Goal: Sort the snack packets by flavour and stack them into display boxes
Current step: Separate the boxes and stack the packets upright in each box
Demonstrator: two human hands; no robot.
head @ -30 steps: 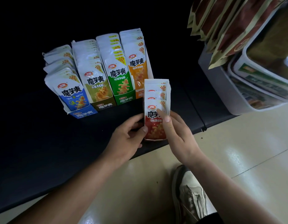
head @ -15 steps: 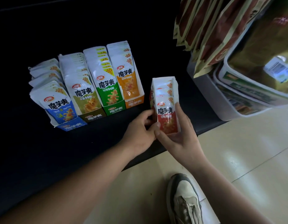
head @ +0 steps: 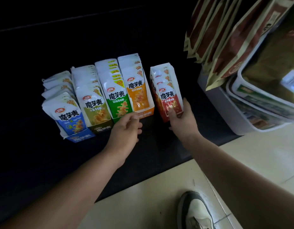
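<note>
Box (head: 156, 100) held by right hand (head: 182, 120) alone, left hand (head: 126, 129) withdrawn

Bold black 魔芋爽 stands on the front blue packet (head: 68, 116), olive packet (head: 93, 104), green packet (head: 117, 98), orange packet (head: 137, 87) and red packet (head: 167, 96), each under a small red oval logo too small to read. Yellow corner tags read 20%, clearest on the green packet. The smaller lines beneath and the side print of the red box (head: 157, 103) are blurred.
</note>
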